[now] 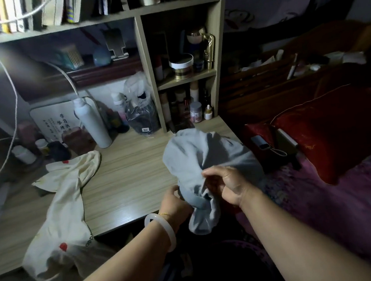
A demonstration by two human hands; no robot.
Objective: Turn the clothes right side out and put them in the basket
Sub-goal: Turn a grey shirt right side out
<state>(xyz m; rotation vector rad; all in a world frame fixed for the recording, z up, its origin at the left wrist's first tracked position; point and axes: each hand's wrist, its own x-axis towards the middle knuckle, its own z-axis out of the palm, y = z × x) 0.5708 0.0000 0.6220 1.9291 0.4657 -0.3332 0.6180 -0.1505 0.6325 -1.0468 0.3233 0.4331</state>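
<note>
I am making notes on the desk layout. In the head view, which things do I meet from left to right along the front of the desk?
Cream garment → left hand → grey garment → right hand.

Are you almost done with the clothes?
Not yet. Nothing looks finished, and no basket is in view. Both the left hand and right hand grip the grey garment, mid-turning. The cream garment lies untouched on the desk, waiting.

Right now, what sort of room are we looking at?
Most likely a bedroom or dorm room: a wooden desk with a shelf of cosmetics stands right beside a bed with a red pillow.
</note>
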